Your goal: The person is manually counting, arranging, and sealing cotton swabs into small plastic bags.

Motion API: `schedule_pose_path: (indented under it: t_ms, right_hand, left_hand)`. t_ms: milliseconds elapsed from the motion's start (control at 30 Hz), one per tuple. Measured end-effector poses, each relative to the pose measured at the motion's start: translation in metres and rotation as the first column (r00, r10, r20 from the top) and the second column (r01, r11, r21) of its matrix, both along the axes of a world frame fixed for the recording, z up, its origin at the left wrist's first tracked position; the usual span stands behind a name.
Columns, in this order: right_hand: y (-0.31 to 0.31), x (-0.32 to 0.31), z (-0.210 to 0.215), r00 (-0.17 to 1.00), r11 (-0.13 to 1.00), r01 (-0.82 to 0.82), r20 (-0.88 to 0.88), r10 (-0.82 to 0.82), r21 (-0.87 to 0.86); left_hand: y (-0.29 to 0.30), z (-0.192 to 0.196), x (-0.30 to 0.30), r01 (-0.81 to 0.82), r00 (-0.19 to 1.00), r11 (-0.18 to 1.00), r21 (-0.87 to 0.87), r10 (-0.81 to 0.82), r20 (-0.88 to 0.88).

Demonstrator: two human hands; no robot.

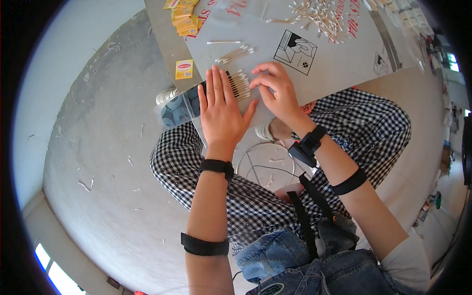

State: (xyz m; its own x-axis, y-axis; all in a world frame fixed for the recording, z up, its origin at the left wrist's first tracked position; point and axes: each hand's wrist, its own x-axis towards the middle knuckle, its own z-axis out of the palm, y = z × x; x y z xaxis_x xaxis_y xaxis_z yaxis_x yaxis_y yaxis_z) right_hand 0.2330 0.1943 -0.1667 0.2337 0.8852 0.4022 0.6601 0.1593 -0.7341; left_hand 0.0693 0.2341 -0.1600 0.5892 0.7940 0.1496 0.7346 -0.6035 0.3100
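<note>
Left hand (pixel 221 110) flat and spread, grasping nothing, pressing a row of cotton swabs (pixel 240 84) against the grey board (pixel 334 64). Right of that row, right hand (pixel 276 88) curled loosely, fingertips nudging the swab ends, nothing clenched. Beyond the row, more loose swabs (pixel 236 53). Probably featherlight, thin, bendable, prone to rolling; best pinched mid-stick, several together.

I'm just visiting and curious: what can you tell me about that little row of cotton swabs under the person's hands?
The row of cotton swabs lies flat on a grey board, thin pale sticks with white tips, packed side by side. The left hand lies flat, palm down, over one end of the row, where a dark comb-like strip shows. The right hand has its fingertips at the other end. More swabs lie loose farther up the board.
</note>
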Motion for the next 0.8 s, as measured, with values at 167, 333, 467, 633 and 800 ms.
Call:
schedule_pose_path:
  t_ms: [167,333,467,633,800]
  right_hand:
    - [-0.0012,0.0002,-0.0003,0.999,0.999,-0.016,-0.037,0.015,-0.03]
    - [0.001,-0.0016,0.0006,0.999,0.999,0.028,-0.029,-0.029,-0.024]
    - [0.0012,-0.0001,-0.0015,1.0,1.0,0.023,0.012,-0.023,-0.011]
    - [0.002,-0.0035,0.0022,1.0,0.999,0.022,-0.01,-0.023,-0.029]
    - [0.0033,-0.0024,0.003,0.999,1.0,0.023,0.029,-0.022,-0.017]
  left_hand:
    - [-0.0003,-0.0008,0.0001,0.0,1.0,1.0,-0.001,0.0,0.01]
    - [0.0001,0.0,-0.0002,-0.004,1.0,1.0,-0.001,0.004,0.018]
    - [0.0,-0.0011,0.0003,-0.002,1.0,1.0,-0.002,0.002,0.013]
    - [0.0005,-0.0017,-0.0013,-0.009,0.999,1.0,0.007,0.009,-0.033]
    - [0.0001,-0.0008,-0.0003,-0.009,1.0,1.0,0.005,0.009,-0.003]
